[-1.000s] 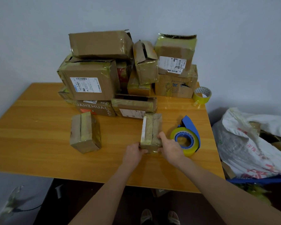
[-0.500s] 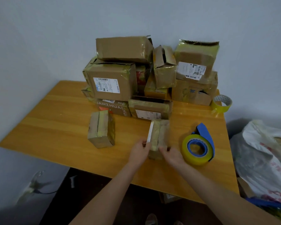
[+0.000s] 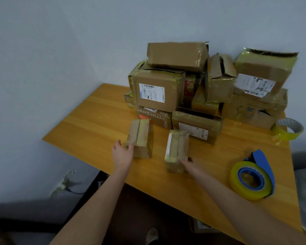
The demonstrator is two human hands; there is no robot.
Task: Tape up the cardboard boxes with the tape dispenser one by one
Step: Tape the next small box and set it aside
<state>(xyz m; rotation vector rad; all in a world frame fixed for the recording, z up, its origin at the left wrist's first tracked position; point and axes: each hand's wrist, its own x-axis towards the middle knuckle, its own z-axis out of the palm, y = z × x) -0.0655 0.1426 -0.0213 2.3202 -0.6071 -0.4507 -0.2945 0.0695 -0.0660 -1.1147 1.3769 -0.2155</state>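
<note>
Left hand (image 3: 122, 153) shifted, fingertips (image 3: 131, 147) touching left box (image 3: 141, 137) near corner.

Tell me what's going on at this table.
A person is at a wooden table. Their left hand touches the left small box, and their right hand, blurred, is at the near end of the right small box. The tape dispenser lies untouched to the right; a pile of boxes sits behind.

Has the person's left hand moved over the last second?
Yes. The left hand went from the taped box beside the tape dispenser leftward to the other small box, now touching it.
</note>
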